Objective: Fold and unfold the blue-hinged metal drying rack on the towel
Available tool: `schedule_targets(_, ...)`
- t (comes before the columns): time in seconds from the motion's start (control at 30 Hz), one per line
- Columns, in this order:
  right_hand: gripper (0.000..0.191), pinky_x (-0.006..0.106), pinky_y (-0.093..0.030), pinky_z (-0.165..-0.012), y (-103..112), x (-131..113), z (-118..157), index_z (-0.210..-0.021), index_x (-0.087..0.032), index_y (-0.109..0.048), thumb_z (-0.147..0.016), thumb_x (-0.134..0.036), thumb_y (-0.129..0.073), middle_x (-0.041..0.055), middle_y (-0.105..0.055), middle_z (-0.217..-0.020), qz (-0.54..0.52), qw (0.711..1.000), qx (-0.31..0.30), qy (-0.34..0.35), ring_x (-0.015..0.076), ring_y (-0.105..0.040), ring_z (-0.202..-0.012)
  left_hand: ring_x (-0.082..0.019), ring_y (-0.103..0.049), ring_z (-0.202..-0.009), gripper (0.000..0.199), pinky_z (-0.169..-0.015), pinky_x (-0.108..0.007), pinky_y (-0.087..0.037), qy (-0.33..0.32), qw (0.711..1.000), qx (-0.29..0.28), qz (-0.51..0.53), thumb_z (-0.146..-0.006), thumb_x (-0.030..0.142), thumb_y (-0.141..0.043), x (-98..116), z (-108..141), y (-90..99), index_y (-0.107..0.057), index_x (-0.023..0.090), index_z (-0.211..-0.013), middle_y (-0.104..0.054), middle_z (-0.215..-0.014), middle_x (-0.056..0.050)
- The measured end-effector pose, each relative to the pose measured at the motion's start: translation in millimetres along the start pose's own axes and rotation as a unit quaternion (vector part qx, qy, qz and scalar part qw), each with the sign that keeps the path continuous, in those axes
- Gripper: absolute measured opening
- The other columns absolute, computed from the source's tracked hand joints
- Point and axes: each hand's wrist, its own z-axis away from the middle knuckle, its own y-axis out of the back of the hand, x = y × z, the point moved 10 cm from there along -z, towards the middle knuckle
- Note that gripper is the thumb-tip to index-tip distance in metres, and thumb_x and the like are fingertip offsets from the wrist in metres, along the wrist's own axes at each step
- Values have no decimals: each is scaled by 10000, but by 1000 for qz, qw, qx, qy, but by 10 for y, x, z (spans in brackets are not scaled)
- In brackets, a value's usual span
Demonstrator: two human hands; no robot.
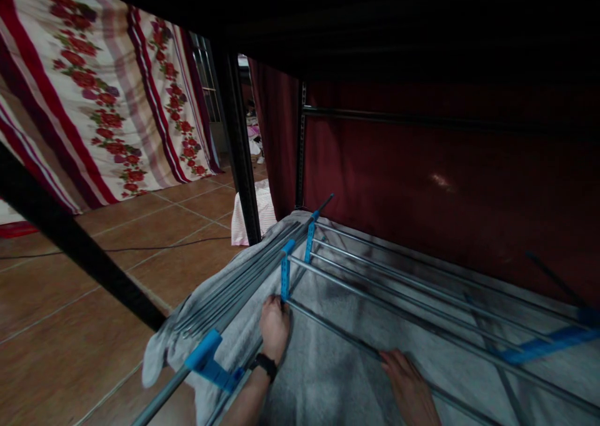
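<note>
On a grey blanket [328, 382], a metal rack [356, 291] is gripped by its lower pole [337, 330] in the curled fingers of the right hand [407, 381]; a blue joint [285, 277] is touched by the left hand [274, 328], fingers bent, hold unclear.

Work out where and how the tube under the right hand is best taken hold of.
Probably by the bare stretch of the tube between the left hand and right hand, from the wearer's side, fingers wrapped over it: it is slim and round there, while a blue bracket crowds its left end.
</note>
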Motion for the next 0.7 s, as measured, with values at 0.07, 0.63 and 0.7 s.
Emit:
schedule_targets(0.07, 366, 491, -746, -794, 4, -27, -3, -1188, -490, -823, -1005, -350, -538, 41, -843, -1130, 13, 1000, -8, 19, 331, -838, -981, -294, -732, -1124, 199, -1012, -377, -528, -2, 1000, -3, -3, -977, 117, -558, 11, -7, -17, -753, 159, -990, -777, -1125, -165)
schedule_targets(0.63, 337, 578, -635, -1036, 813, 67, 730, -1166, -333, -776, -1014, -487, -518, 106, -799, -1207, 8, 955, 216, -201, 359, -759, -1179, -345, -755, -1077, 213, -988, -436, -604, -30, 999, 6, 9, -956, 340, -521, -100, -145, -5, -696, 255, -1044, -804, -1074, -137)
schedule_targets(0.7, 323, 551, -639, -994, 1158, 289, 1126, -1090, -298, -728, -985, -522, -521, 132, -783, -1108, 34, 908, 311, -279, 358, -754, -1100, -322, -768, -964, 150, -853, -396, -631, -36, 999, 13, 16, -928, 369, -561, -198, -234, -61, -676, 279, -961, -807, -987, -93)
